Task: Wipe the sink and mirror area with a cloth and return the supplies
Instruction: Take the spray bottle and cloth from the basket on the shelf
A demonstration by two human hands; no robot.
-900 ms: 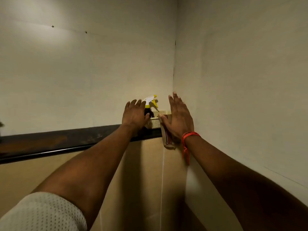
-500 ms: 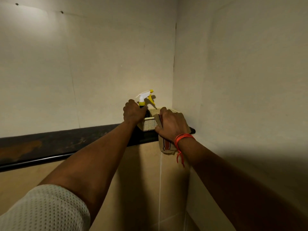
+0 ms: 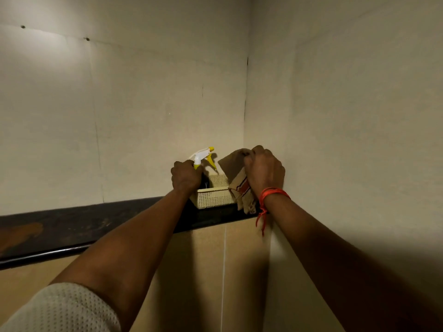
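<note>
A cream plastic basket (image 3: 212, 200) stands on a dark ledge (image 3: 79, 228) in the corner of two walls. In it stands a spray bottle (image 3: 202, 158) with a white and yellow trigger head and a dark body. My left hand (image 3: 185, 177) is closed around the bottle just below its head. My right hand (image 3: 263, 172), with an orange thread at the wrist, grips a beige cloth (image 3: 236, 178) with red and dark stripes. The cloth is lifted above the basket's right end and its lower part hangs down over the ledge. No sink or mirror is in view.
Pale walls meet in a corner right behind the basket. The dark ledge runs off to the left, with a brownish patch (image 3: 22, 232) near its left end. Below the ledge is a beige tiled wall (image 3: 223, 271).
My left hand closed on the spray bottle. My right hand went from flat against the cloth to gripping it, and has lifted it up above the basket.
</note>
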